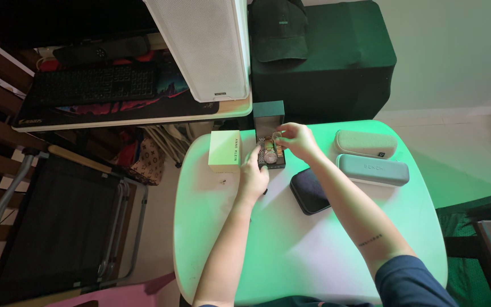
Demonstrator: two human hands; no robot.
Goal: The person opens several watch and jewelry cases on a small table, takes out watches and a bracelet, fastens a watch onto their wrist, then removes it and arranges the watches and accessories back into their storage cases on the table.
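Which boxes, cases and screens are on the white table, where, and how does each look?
Open watch box: table's far edge, dark, lid upright, both hands on it.
Outer box: to its left, pale, rectangular.
Two glasses cases: right side, grey, oblong.
Phone: centre, dark screen.

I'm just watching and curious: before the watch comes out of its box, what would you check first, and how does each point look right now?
1. Box lid open and upright: ok.
2. Watch in view inside the box: ok.
3. Left hand steadying the box at its left side: ok, it touches there.
4. Right hand on the watch band: fingers are at the top of it, but whether the grip is firm: cannot tell.
5. Watch freed from its cushion: cannot tell, too small to see.
6. Bare table in front to set the watch down: ok; the phone and two cases lie to the right, the pale box to the left.
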